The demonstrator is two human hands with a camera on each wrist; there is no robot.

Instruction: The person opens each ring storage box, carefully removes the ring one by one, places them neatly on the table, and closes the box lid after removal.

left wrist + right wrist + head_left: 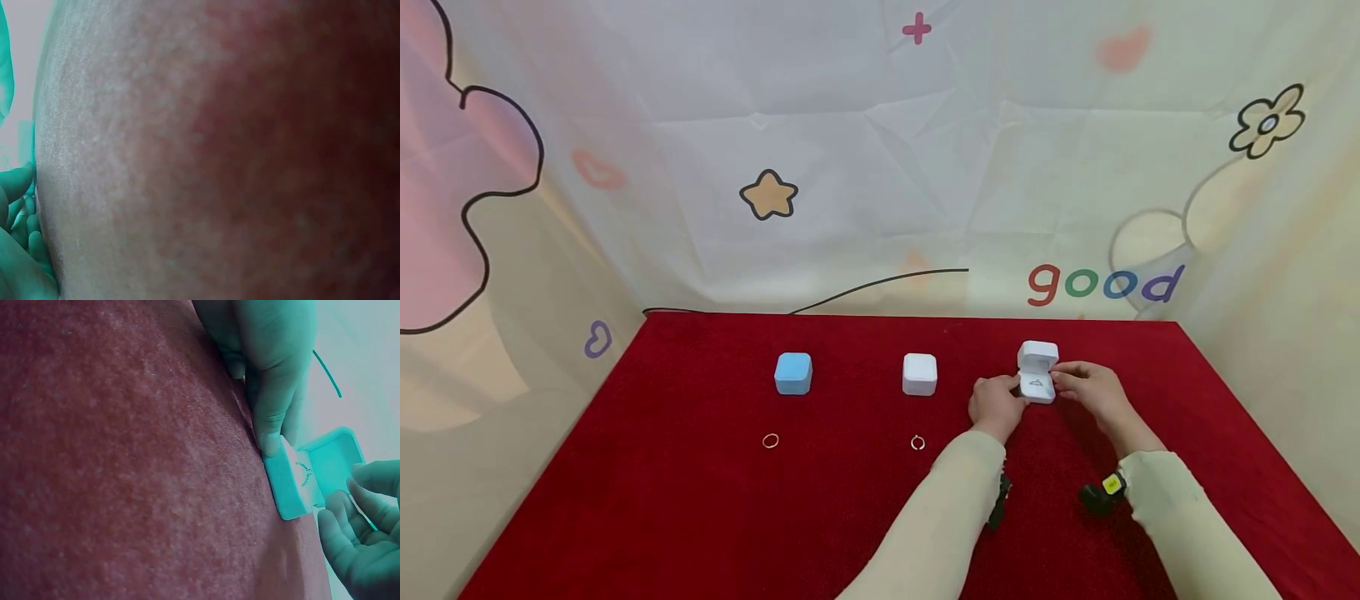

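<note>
A white ring box [1037, 357] stands with its lid raised at the right of the red table. A small silver ring [1036, 383] sits in its lower half. My left hand [996, 406] grips the base from the left side; the right wrist view shows that thumb [270, 442] against the base. On the other side, my right hand [1092, 387] pinches the edge of the lid with curled fingers. In the left wrist view the box is hidden, and only part of a hand [25, 250] appears at the left edge.
A closed white box [920, 374] and a closed light-blue box [793, 373] stand to the left. Nearer on the red cloth [685, 517] lie two rings, an open-ended ring [917, 443] and a thin gold-coloured ring [771, 441]. A printed curtain [865, 167] hangs behind.
</note>
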